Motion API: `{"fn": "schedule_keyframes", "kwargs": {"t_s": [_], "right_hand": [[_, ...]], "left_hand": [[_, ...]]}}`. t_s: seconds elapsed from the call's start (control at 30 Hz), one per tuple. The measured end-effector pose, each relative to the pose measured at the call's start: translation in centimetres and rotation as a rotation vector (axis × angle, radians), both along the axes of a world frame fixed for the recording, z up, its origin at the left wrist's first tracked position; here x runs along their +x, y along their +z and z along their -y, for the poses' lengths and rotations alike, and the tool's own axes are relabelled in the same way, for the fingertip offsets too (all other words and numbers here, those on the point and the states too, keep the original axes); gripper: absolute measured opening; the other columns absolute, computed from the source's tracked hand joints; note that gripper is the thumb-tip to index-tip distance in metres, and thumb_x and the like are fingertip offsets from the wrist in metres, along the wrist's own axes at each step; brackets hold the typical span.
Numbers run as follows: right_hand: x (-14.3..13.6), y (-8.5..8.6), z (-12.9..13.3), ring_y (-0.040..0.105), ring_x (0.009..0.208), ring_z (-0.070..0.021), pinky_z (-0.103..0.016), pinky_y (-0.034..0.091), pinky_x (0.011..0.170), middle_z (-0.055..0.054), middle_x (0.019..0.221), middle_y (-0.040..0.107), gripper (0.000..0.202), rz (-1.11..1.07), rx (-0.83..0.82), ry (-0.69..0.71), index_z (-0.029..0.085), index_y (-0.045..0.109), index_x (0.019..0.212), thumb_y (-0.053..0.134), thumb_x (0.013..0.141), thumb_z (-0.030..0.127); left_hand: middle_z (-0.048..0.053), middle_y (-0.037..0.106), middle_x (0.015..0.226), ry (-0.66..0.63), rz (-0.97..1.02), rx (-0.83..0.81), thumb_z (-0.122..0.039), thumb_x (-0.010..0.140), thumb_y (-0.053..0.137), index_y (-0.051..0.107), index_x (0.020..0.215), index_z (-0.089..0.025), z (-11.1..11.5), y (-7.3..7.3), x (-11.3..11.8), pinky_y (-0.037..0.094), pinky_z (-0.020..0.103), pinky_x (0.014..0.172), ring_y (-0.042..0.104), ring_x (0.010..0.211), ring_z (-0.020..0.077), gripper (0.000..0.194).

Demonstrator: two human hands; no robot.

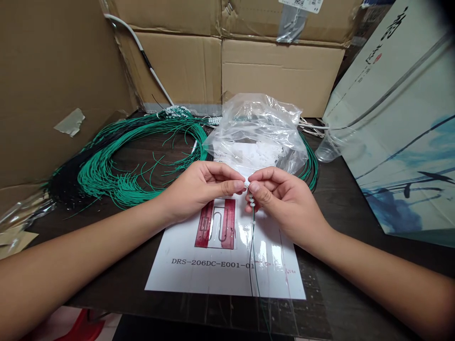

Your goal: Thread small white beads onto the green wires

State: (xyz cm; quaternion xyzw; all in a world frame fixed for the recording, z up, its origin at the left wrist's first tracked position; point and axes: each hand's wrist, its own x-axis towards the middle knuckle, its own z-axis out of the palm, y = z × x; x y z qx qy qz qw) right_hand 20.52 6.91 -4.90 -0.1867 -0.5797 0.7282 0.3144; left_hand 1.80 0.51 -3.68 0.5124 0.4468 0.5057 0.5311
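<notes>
Strand: hanging between the two hands over the sheet, its wires dropping toward the desk's near edge; small white rounded pieces are clustering along its upper part like beads [252, 201], and one thin green wire and one dark wire are running down below them.
Left hand [216, 183]: bending in from the side, its grip closing thumb to forefinger and apparently pinching the strand's white tip, though the fingers are covering most of it.
Right hand [280, 196]: meeting the left almost fingertip to fingertip, its grip pinching the strand just above the beads.
Sheet [167, 277]: lying flat under the hands, white and glossy with reflections, showing a red-and-white picture [215, 223] and the print "DRS-206DC-E001-01".
Desk [341, 199]: spreading dark and smooth beneath everything.
Wire bundle [90, 173]: curling in a thick loop at the left, green and black, its loose ends fraying inward.
Bag [261, 111]: crumpling beyond the hands, clear and shiny, partly overlapping the sheet.
Cup [327, 150]: resting beyond the right hand, clear and thin-walled.
Cartons [177, 66]: standing behind, brown, flat-faced and taped.
Panel [401, 142]: leaning at the right, pale, bearing blue and black brushwork.
</notes>
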Motion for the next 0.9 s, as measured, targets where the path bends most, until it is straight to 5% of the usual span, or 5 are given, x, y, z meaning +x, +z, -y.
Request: {"fn": "schedule_keyframes", "kwargs": {"t_s": [0.3,0.5,0.7,0.9], "right_hand": [[0.0,-0.3,-0.2,0.071,0.072,-0.0076,-0.015,0.057,0.067,-0.002,0.085,0.072,0.029,0.037,-0.075,0.04,0.016,0.066,0.099,0.083,0.076,0.02],[-0.2,-0.3,0.1,0.066,0.068,-0.0051,-0.013,0.055,0.063,0.002,0.079,0.07,0.034,0.027,-0.021,-0.023,0.016,0.067,0.094,0.086,0.067,0.011],[0.0,0.3,0.2,0.061,0.056,-0.0055,-0.014,0.05,0.052,0.001,0.066,0.066,0.01,0.071,0.082,-0.052,0.014,0.069,0.086,0.076,0.083,0.022],[0.5,0.3,0.1,0.059,0.055,-0.006,-0.016,0.048,0.053,0.001,0.064,0.065,0.017,0.092,0.166,-0.053,0.015,0.068,0.078,0.068,0.09,0.027]], "left_hand": [[-0.002,0.065,0.08,0.118,-0.141,0.035,-0.034,0.091,0.069,0.068,0.089,-0.016,0.0,0.3,0.0,0.046,0.017,0.066,0.057,0.071,0.0059,0.019],[-0.001,0.063,0.079,0.16,-0.307,0.175,-0.024,0.092,0.066,0.066,0.085,-0.014,-0.1,0.9,0.2,0.046,0.018,0.068,0.056,0.073,0.0076,0.013],[0.001,0.066,0.08,0.172,-0.333,0.268,-0.018,0.089,0.068,0.069,0.085,-0.015,-0.3,0.5,0.4,0.05,0.02,0.072,0.061,0.077,0.0098,0.005],[0.001,0.069,0.083,0.18,-0.459,0.481,-0.012,0.09,0.064,0.07,0.084,-0.018,0.1,0.5,0.2,0.052,0.023,0.077,0.064,0.081,0.0119,0.011]]}}
